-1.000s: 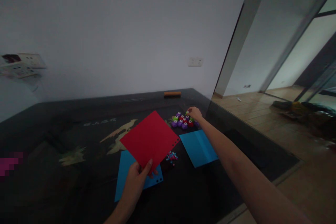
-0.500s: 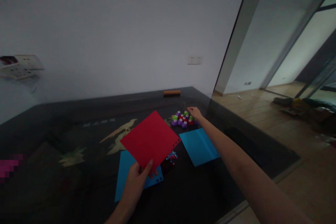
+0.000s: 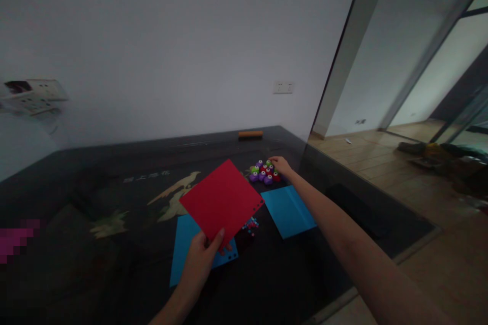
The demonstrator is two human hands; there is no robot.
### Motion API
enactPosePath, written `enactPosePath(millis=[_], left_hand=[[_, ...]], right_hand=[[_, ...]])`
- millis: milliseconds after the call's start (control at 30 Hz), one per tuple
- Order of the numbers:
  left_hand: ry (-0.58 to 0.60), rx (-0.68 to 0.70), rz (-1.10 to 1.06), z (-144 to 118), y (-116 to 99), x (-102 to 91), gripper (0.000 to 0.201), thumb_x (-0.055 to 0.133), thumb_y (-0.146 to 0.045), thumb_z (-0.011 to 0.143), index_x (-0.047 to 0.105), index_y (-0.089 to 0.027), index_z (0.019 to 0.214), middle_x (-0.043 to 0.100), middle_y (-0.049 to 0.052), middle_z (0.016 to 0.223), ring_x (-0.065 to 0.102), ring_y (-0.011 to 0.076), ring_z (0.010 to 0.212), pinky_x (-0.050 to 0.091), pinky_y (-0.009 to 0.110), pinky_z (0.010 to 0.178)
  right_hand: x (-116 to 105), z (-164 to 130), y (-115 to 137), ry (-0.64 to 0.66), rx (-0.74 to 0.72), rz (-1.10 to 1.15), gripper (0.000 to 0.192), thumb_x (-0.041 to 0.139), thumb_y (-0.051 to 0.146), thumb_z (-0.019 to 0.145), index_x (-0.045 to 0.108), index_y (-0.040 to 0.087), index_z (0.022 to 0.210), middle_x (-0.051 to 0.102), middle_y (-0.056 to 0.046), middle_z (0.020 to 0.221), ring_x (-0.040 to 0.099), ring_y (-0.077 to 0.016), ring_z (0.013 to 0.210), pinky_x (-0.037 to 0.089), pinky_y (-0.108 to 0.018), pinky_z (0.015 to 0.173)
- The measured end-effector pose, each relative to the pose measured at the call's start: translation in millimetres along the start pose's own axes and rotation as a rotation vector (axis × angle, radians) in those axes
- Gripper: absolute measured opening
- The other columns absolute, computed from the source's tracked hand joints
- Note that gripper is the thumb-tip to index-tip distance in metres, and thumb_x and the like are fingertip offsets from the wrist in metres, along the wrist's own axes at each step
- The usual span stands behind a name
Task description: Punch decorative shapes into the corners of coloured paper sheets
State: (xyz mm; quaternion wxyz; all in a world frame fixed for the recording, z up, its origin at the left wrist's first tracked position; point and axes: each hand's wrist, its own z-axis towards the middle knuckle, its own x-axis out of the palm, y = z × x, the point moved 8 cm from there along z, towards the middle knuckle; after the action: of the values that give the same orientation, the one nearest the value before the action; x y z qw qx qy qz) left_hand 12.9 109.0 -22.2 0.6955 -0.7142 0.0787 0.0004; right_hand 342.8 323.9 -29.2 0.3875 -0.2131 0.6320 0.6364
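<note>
— What carries everything here?

— A dark glossy table [image 3: 95, 264] with a pale bird and plant picture in its top, around ten o'clock from the middle.

— And what lies on it?

— A blue sheet [image 3: 183, 254] lies flat at six o'clock, with punched holes along its near edge. A second blue sheet [image 3: 288, 209] sits at three o'clock, well apart from the first. Between them is a little heap of coloured paper bits [image 3: 250, 226].

— Further back?

— A cluster of small punches [image 3: 262, 172], purple, red and green, at one o'clock, just beyond the second sheet. At twelve, by the far edge, lies an orange bar [image 3: 250, 134].
</note>
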Motion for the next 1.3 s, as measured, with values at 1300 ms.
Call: enactPosePath(millis=[1300], left_hand=[[0.006, 0.033, 0.197, 1.0, -4.9, -5.5, 0.034, 0.057, -0.050, 0.074, 0.068, -0.018, 0.080, 0.071, 0.004, 0.077, 0.064, 0.0210, 0.070, 0.051, 0.028, 0.063]], right_hand=[[9.7, -197.3, 55.7, 0.354, -0.003, 0.891, 0.033, 0.073, 0.037, 0.065, 0.063, 0.019, 0.091, 0.069, -0.001, 0.073, 0.066, -0.0188, 0.072, 0.050, -0.035, 0.073]])
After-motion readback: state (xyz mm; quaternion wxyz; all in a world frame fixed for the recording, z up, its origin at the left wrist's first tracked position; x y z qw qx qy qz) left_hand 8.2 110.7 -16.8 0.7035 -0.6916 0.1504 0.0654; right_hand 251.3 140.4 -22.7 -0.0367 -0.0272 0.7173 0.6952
